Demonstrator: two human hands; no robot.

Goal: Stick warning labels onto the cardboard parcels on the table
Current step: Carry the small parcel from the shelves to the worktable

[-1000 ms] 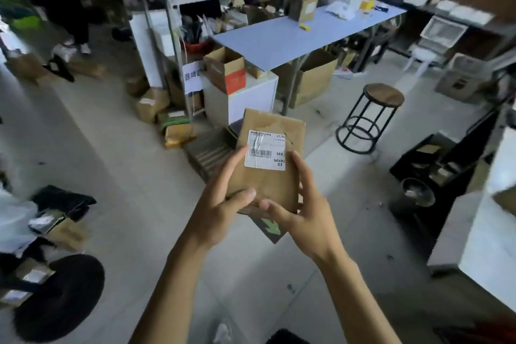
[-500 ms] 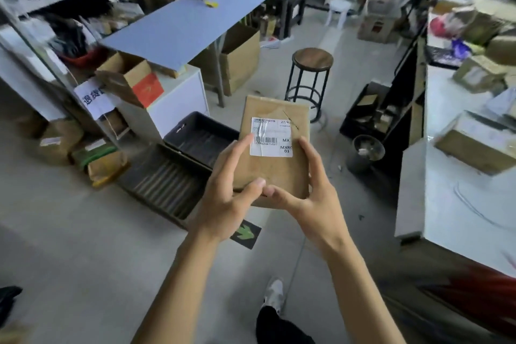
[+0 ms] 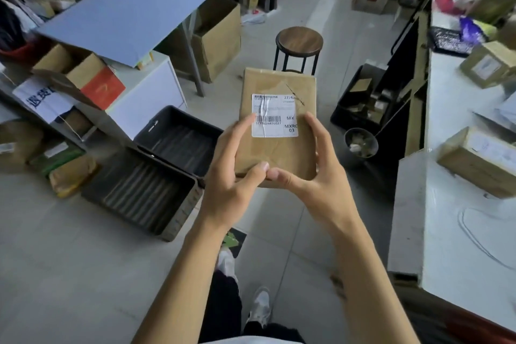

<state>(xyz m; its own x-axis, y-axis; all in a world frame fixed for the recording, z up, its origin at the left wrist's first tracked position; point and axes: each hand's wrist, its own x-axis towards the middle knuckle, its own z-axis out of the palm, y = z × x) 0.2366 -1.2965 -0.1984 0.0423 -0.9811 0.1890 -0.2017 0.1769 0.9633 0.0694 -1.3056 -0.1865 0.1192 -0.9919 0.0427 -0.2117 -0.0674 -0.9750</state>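
A: The white bench [image 3: 458,232] is sitting at right; where's the parcel [image 3: 279,131]?
B: Mid-frame, above the floor; left hand [image 3: 231,176] and right hand [image 3: 321,176] are gripping its lower edges. It's looking light, stiff.

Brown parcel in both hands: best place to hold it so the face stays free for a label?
Probably the two long side edges near the bottom, as the left hand and right hand do now. The parcel is flat and thin; a side grip leaves bare cardboard below the shipping label.
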